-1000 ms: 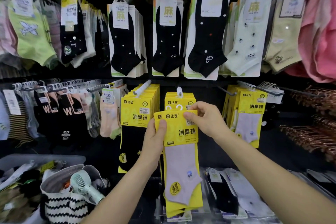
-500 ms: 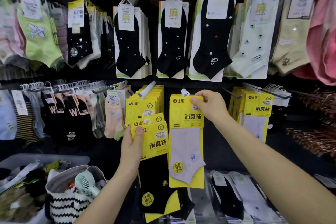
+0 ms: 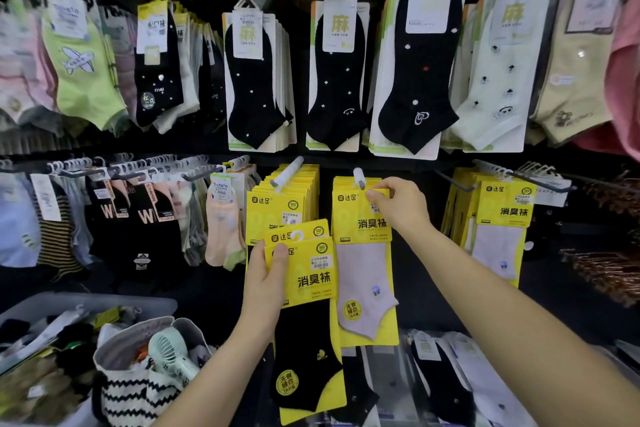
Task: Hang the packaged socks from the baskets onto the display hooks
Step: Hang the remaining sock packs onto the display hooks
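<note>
My right hand (image 3: 398, 206) pinches the top right corner of a yellow pack with a pale lilac sock (image 3: 363, 263), which hangs at the white display hook (image 3: 359, 178) in the middle row. My left hand (image 3: 266, 274) grips the left edge of two stacked yellow packs with black socks (image 3: 308, 291), held lower and to the left, off any hook. Behind them a full stack of yellow black-sock packs (image 3: 284, 204) hangs on the neighbouring white hook (image 3: 287, 170).
Rows of packaged socks cover the wall above and to both sides. More yellow packs (image 3: 502, 215) hang at the right. A striped bag with a small green fan (image 3: 169, 354) and a grey basket (image 3: 86, 305) sit at the lower left. Loose packs lie below at right.
My right hand lifted the lilac-sock pack up from the stack to the middle hook. My left hand dropped down and left, keeping the black-sock packs.
</note>
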